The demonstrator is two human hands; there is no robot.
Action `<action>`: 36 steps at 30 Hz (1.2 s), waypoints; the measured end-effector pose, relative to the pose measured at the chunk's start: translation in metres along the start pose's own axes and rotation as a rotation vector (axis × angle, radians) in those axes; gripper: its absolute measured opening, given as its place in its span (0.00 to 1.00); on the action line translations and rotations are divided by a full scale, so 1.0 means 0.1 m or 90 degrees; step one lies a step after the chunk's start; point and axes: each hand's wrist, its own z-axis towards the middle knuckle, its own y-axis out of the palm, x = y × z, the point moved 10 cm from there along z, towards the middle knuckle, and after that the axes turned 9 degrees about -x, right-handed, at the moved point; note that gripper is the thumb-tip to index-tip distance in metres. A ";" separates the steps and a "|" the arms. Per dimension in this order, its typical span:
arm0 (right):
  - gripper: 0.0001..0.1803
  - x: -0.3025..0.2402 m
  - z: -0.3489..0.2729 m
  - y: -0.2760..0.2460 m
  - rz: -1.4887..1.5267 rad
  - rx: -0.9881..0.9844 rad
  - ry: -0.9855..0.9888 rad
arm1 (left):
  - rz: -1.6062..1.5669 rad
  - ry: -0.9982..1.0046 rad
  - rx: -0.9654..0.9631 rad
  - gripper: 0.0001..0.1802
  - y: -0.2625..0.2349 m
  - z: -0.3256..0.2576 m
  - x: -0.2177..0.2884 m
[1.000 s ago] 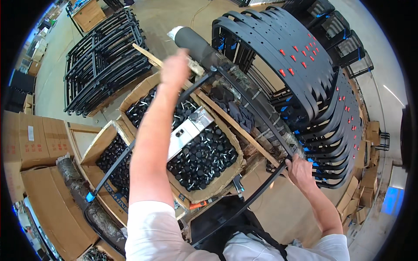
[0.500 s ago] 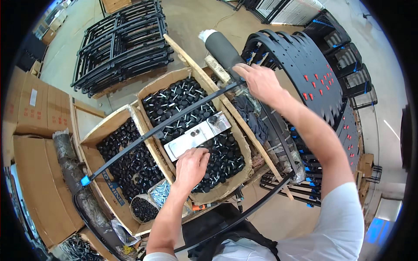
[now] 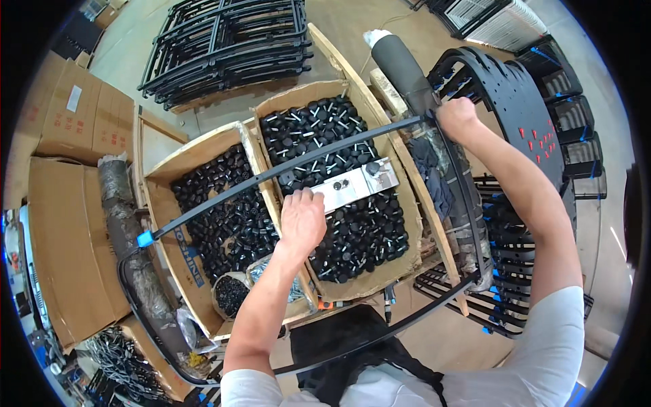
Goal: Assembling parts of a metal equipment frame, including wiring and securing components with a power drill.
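Your black frame (image 3: pixel 325 157) lies across the two open cardboard boxes in front of you, its long bar running from a blue clip (image 3: pixel 144 238) at the lower left up to the far right corner. Your right hand (image 3: pixel 456 117) is at that far corner, fingers curled shut around the frame where it bends. Your left hand (image 3: pixel 302 218) reaches under the bar into the right-hand box (image 3: pixel 400 197), palm down, fingers loosely bent over a flat silver metal plate (image 3: pixel 356 184) that lies on top of the black knobs (image 3: pixel 363 234); whether the fingers actually grip the plate or only rest on it, you can't quite tell from here.

The left-hand box (image 3: pixel 159 203) beside it holds smaller black caps (image 3: pixel 224 210). Beyond the right hand a grey foam-wrapped roll (image 3: pixel 400 61) leans on a wooden rail (image 3: pixel 352 74), and a rack of black curved panels (image 3: pixel 522 108) stands to your right. A stack of black frames (image 3: pixel 224 41) lies on the floor ahead, and flat cardboard cartons (image 3: pixel 61 122) sit to your left.
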 end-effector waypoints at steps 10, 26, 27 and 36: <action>0.09 -0.25 0.02 -0.40 0.052 0.136 -0.033 | 0.183 -0.110 0.156 0.18 0.45 0.97 -0.76; 0.17 -0.32 0.15 -0.29 0.126 0.104 -0.084 | 0.352 0.068 0.085 0.14 0.71 1.05 -0.77; 0.17 -0.28 0.13 -0.22 0.123 0.096 -0.080 | 0.182 0.007 0.069 0.15 0.69 1.07 -0.68; 0.24 -0.17 0.02 -0.28 0.192 0.121 -0.001 | 0.163 -0.118 0.056 0.18 0.58 1.12 -0.52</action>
